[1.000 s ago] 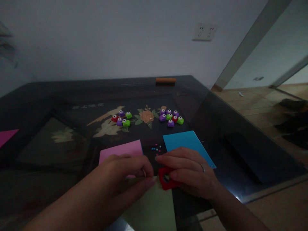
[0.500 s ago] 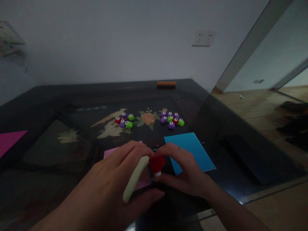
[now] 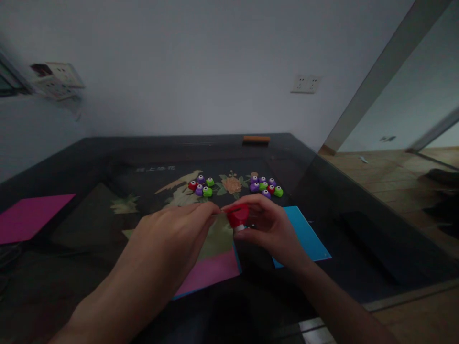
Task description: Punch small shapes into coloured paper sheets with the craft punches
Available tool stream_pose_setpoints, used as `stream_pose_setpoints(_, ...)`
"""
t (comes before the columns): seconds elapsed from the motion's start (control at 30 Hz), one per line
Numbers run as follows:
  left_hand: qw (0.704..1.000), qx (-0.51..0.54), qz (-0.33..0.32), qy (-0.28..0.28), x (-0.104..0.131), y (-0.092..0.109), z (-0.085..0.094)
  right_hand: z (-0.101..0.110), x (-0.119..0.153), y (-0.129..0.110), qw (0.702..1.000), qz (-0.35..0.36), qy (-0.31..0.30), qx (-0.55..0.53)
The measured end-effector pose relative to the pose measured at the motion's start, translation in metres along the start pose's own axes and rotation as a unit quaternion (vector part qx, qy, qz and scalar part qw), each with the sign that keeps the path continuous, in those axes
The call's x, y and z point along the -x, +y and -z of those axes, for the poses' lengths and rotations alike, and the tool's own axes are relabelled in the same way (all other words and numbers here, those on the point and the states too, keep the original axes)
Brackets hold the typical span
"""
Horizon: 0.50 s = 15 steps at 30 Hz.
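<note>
My right hand (image 3: 274, 227) is closed around a small red and white craft punch (image 3: 238, 216), fingers on top and thumb below. My left hand (image 3: 168, 239) is closed at the punch's left side, pinching the edge of a pale yellow-green sheet of paper (image 3: 218, 236). That paper hangs below the fingers, over a pink sheet (image 3: 215, 273) with a blue edge showing under it. Whether the paper's edge is inside the punch is hidden by my fingertips. Beside my right hand lies a blue sheet (image 3: 306, 234) on the dark table.
Beyond my hands are two clusters of purple, green and red eyeball pieces, one left (image 3: 201, 187) and one right (image 3: 264, 186). A magenta sheet (image 3: 34, 217) lies at far left. An orange-brown bar (image 3: 256, 139) rests near the wall, and a dark flat slab (image 3: 373, 243) at right.
The pale paper has turned from edge-on to hanging flat below my left hand. Both hands and the punch appear slightly higher in view, and the camera has tilted upward.
</note>
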<state>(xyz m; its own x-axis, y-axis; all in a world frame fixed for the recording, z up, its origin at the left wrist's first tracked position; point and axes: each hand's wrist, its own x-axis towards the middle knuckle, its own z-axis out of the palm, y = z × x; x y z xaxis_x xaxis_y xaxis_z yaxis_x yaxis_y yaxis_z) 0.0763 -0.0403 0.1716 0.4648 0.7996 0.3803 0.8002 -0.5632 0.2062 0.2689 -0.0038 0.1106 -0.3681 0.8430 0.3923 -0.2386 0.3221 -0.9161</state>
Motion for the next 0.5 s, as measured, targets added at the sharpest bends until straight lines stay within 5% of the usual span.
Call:
stream_pose_setpoints(0.13, 0.995, -0.101, -0.011, 0.011, -0.001, 0.009, 0.004, -0.002, 0.004, 0.0, 0.998, 0.062, 0.007, -0.007)
stream_pose_setpoints(0.5, 0.983, -0.046, -0.121, 0.133, 0.002, 0.015, 0.001, 0.003, 0.017, -0.006, 0.991, 0.122, 0.038, 0.025)
